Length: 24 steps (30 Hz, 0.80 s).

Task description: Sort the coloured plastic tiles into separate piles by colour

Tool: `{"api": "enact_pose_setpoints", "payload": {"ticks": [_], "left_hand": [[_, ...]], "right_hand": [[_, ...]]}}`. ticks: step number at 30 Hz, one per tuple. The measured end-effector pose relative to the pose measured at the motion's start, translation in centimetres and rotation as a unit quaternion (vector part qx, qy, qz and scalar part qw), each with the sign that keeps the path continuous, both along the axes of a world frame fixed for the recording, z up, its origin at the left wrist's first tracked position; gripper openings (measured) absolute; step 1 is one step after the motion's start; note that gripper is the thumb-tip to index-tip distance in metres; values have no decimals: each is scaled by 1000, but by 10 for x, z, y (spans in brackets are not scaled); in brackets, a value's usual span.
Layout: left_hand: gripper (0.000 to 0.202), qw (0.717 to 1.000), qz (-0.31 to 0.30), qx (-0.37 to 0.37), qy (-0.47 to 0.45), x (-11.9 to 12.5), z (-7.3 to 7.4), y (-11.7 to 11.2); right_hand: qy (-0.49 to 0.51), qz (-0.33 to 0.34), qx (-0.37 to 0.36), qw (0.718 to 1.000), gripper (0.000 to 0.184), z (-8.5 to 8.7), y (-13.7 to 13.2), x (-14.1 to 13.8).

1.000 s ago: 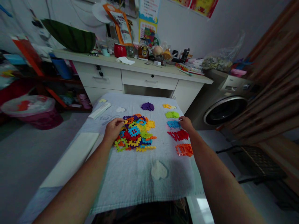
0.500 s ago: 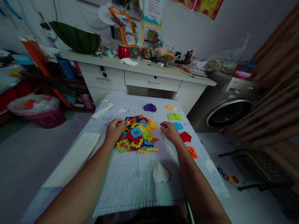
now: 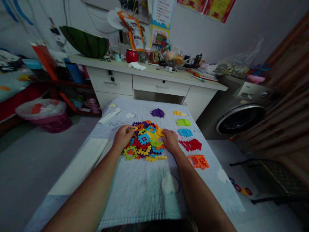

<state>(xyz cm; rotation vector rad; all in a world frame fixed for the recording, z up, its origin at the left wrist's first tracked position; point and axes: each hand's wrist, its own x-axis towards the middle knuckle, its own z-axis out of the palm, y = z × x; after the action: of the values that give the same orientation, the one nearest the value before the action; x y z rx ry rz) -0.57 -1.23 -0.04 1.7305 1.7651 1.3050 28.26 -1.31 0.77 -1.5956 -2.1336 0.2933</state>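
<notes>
A heap of notched plastic building pieces in mixed colours lies on the cloth-covered table. At its left edge, my left hand has thumb and fingers closed on a small yellow piece. On the opposite side, my right hand has its fingertips pressed to another yellow piece at the heap's edge; its thumb is partly hidden. Right of that hand, single-colour groups form a column: yellow, green, blue, red and orange. A purple group sits behind the heap.
A long white box-like object lies at the table's far left. Behind stands a white desk bearing a watermelon piece, a red mug and jars. A washing machine is at right, a pink bin at left.
My right hand has moved left from beside the heap and now touches a yellow piece. My left hand stays at the heap's left edge. The whole view has shifted slightly.
</notes>
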Motion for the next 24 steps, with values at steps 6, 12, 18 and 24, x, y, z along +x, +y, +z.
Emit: {"api": "enact_pose_setpoints", "payload": {"ticks": [6, 12, 18, 24], "left_hand": [[25, 1000, -22, -4, 9, 2, 1, 2], [25, 1000, -22, -13, 6, 5, 6, 3], [25, 1000, -24, -10, 4, 6, 8, 3], [22, 1000, -17, -9, -5, 6, 6, 4]], "right_hand": [[43, -5, 21, 999, 28, -3, 2, 2], [139, -45, 45, 988, 34, -2, 5, 6], [200, -85, 25, 976, 41, 4, -2, 5], [154, -88, 56, 982, 42, 1, 0, 4]]}}
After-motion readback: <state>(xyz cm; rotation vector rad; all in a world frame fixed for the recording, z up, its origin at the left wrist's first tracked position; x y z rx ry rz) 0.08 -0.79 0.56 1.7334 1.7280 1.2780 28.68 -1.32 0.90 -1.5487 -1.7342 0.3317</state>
